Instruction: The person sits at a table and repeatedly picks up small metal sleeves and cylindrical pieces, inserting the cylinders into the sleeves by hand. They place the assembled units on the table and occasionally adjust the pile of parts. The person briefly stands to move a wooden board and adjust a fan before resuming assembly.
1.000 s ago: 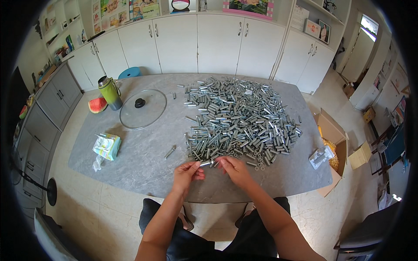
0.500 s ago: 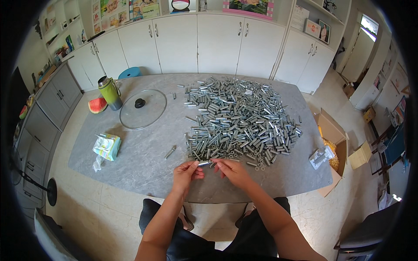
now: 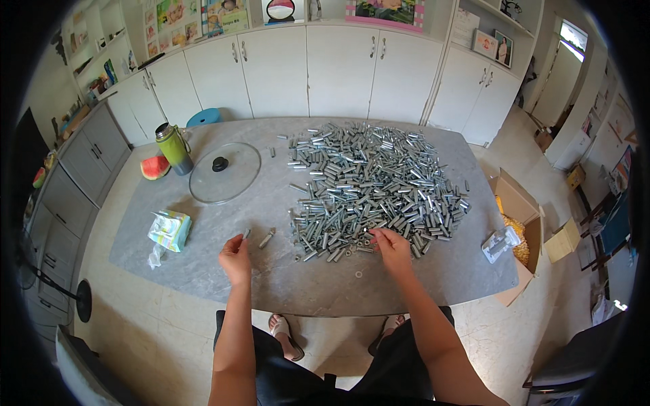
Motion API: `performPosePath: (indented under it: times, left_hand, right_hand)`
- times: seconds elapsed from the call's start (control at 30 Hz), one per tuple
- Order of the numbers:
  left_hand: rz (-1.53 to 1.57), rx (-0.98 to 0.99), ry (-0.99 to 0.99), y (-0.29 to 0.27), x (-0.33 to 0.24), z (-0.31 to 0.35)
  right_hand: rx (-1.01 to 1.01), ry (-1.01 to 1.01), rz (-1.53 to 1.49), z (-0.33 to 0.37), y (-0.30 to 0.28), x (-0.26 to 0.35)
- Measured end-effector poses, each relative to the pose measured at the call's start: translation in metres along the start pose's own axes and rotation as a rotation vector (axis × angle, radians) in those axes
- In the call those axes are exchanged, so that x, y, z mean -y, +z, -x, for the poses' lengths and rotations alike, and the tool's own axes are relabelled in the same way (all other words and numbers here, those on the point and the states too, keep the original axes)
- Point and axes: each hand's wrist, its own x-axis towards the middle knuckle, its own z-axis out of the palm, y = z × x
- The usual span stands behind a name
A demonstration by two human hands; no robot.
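Currently, the left hand [image 3: 235, 262] is pinching a metal piece [image 3: 246, 233]; a bolt [image 3: 267, 239] is lying between it and the metal pile [image 3: 372, 179], where the right hand [image 3: 393, 250] is hovering, its grasp unclear; a wipes pack [image 3: 169, 231] is sitting leftward.

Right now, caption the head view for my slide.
Left hand holding a silver metal piece, right hand at a silver metal fastener heap.

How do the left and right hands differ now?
The left hand is beside the lone bolt; the right hand is at the near edge of the metal pile. The left hand pinches a metal piece; whether the right hand holds anything is unclear. Both hands are bare.
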Motion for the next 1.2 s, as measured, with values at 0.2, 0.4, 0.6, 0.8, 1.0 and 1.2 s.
performPosePath:
  times: [0.2, 0.4, 0.6, 0.8, 1.0, 1.2]
  left_hand:
    - [-0.308, 0.103, 0.052, 0.0, -0.008, 0.004]
    - [-0.525, 0.118, 0.582, 0.01, -0.027, 0.025]
    - [-0.329, 0.617, 0.682, 0.041, -0.064, 0.061]
    - [-0.373, 0.669, 0.696, 0.053, -0.061, 0.067]
    - [-0.268, 0.604, 0.548, 0.052, -0.054, 0.065]
    - [-0.122, 0.569, 0.378, 0.051, -0.049, 0.066]
  right_hand:
    - [-0.001, -0.104, 0.092, 0.001, -0.005, -0.015]
    - [0.028, -0.176, 0.293, 0.011, -0.008, 0.003]
    - [0.077, -0.253, 0.313, 0.019, 0.001, 0.004]
    - [-0.113, -0.261, 0.535, 0.01, -0.009, -0.001]
    - [-0.146, -0.272, 0.599, 0.003, -0.021, -0.008]
    - [0.033, -0.386, 0.526, -0.006, -0.003, -0.011]
